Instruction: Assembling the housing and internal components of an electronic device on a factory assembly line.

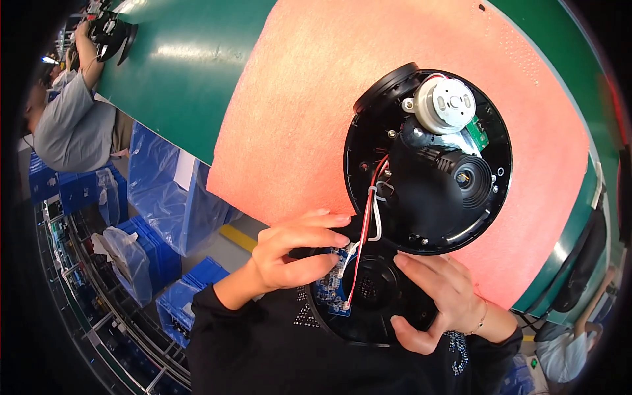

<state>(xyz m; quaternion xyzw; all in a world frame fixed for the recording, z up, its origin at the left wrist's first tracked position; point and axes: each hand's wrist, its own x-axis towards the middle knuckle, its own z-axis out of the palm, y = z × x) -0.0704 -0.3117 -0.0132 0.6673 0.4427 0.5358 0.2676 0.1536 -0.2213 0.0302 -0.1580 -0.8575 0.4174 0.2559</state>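
Observation:
A black round cover (411,296) is held close to my body, tilted up against the near rim of a larger black round housing (428,201). My right hand (447,293) grips the cover's right side, fingers on top and thumb at the lower edge. My left hand (289,253) has its thumb and fingertips on a blue circuit board (327,289) at the cover's left; the exact pinch is partly hidden. Red and white wires (376,174), bundled with a tie, run from the housing to the board. Inside the housing sit a silver motor (454,102) and a ribbed black round part (465,181).
An orange-pink foam mat (296,112) lies under the housing on a green table (178,66). Blue crates (155,253) with plastic film stand on the left, by a curved roller conveyor (125,329). One person (76,125) works at far left; another (563,349) is at lower right.

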